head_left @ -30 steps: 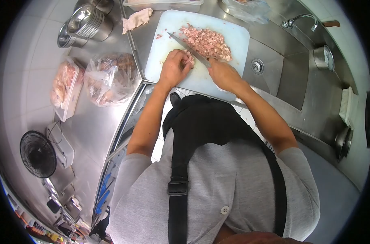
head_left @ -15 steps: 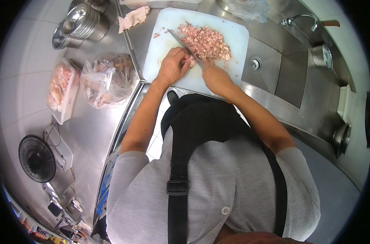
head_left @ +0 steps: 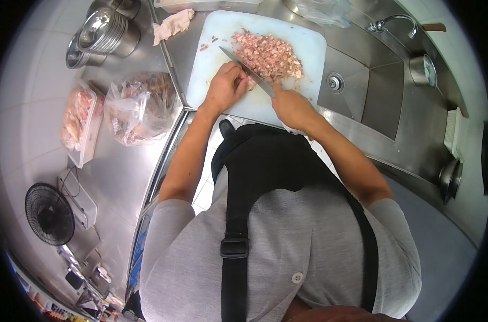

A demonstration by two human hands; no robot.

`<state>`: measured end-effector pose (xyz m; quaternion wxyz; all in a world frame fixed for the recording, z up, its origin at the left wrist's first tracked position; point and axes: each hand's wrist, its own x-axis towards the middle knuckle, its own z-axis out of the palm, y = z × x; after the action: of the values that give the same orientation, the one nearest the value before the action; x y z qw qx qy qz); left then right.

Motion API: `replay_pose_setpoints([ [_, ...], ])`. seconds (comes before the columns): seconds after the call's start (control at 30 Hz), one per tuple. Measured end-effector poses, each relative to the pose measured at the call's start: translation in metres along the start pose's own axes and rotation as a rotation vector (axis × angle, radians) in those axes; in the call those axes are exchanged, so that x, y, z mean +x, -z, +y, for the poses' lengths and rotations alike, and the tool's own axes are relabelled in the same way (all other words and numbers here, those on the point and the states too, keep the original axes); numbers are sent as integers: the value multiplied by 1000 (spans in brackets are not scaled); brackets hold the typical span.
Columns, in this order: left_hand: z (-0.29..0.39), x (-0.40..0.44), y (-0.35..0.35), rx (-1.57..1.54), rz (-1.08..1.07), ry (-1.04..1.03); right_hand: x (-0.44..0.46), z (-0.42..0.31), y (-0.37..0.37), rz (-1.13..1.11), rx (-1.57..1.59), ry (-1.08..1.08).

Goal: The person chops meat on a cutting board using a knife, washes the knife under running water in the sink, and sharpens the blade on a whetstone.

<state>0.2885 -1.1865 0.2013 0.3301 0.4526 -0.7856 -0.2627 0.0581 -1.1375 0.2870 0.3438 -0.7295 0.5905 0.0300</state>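
At the left grip (head_left: 225, 87), curled fingers pin a piece of meat (head_left: 251, 83) to the cutting board (head_left: 259, 107). Just right of them, the knife (head_left: 254, 77) has drawn back slightly, its blade beside that piece, so cutting seems under way. The chopped meat (head_left: 270, 55) lies beyond the blade. The right grip (head_left: 293, 105) is closed around the knife's handle.

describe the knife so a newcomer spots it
Find the pale cutting board beside the sink. Over it, the right hand grips the knife, its blade between the left hand and the chopped meat. Unlike that meat, it is long, grey and pointed.
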Motion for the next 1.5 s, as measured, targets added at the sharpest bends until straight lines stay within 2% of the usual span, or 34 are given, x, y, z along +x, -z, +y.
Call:
replay_pose_setpoints([
  [0.1, -3, -3, -2, 5, 30, -21, 47, 7, -41, 116, 9, 85],
  [0.2, 1, -4, 6, -5, 11, -64, 75, 1, -41, 181, 0, 184],
  [0.5, -2, -6, 7, -14, 32, -37, 3, -5, 0, -18, -21, 31],
  [0.6, -7, -8, 2, 10, 54, -79, 34, -1, -33, 101, 50, 83],
  [0.7, -6, -10, 3, -5, 52, -56, 66, -12, -38, 108, -16, 101],
  [0.8, 1, -8, 10, -39, 26, -25, 60, -14, -19, 96, -57, 159],
  [1.0, -1, -9, 9, -9, 21, -9, 8, -14, -7, 17, -13, 17],
  [1.1, -7, -11, 6, 1, 40, -33, 39, -11, -44, 152, 40, 105],
  [1.2, -3, -13, 11, -21, -6, 12, 62, -10, -53, 140, 36, 108],
  [1.3, -3, -16, 25, 13, 140, -44, 60, -9, -47, 138, 45, 107],
  [1.4, -11, -7, 29, 102, 320, 119, 46, -4, -45, 119, 85, 75],
  [1.43, -26, -5, 26, 210, 303, 42, 41, -1, -43, 100, 87, 42],
  [1.5, -37, -5, 18, 213, 207, 31, 37, 4, -37, 62, 83, -13],
])
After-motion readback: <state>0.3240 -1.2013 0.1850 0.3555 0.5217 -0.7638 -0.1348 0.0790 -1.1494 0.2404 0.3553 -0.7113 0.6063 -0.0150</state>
